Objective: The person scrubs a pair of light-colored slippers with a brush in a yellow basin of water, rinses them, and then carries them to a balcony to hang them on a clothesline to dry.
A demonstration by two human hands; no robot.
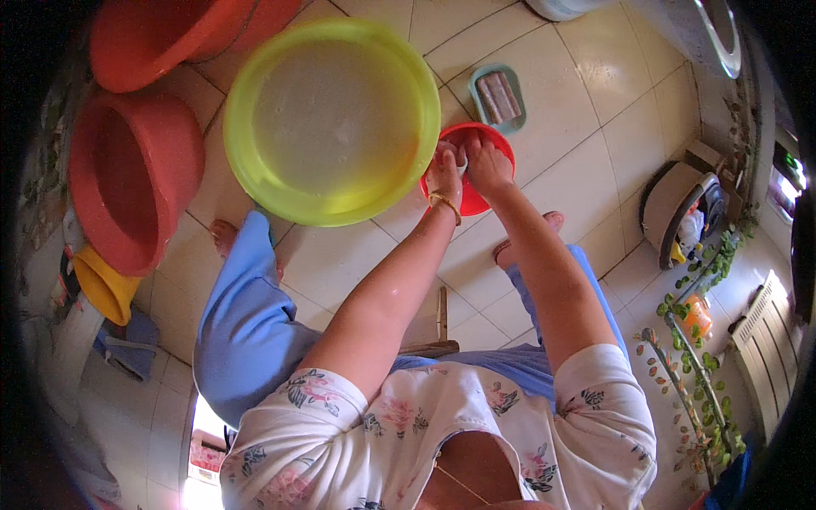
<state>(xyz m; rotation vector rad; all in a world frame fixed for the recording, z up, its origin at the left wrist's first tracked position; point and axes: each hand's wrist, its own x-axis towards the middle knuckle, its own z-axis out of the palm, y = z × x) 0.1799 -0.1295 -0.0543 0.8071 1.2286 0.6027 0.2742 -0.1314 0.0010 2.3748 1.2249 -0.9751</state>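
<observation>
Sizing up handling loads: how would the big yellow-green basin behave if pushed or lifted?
The yellow-green basin is likely heavy to lift, given the broad pool of cloudy water in it. Pushed fast, it would probably slosh, being wide and open-topped. Its smooth, plastic-looking rim may be slippery if wet, and might flex a little under a one-sided lift.

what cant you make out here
Head view:
Pale thing in red basin: shape hidden by left hand's fingers and right hand's fingers.
Bottom of yellow-green basin: hidden by cloudy liquid.
White container: cut off by top edge.
Contents of dark-rimmed bin: too small to tell.
</observation>
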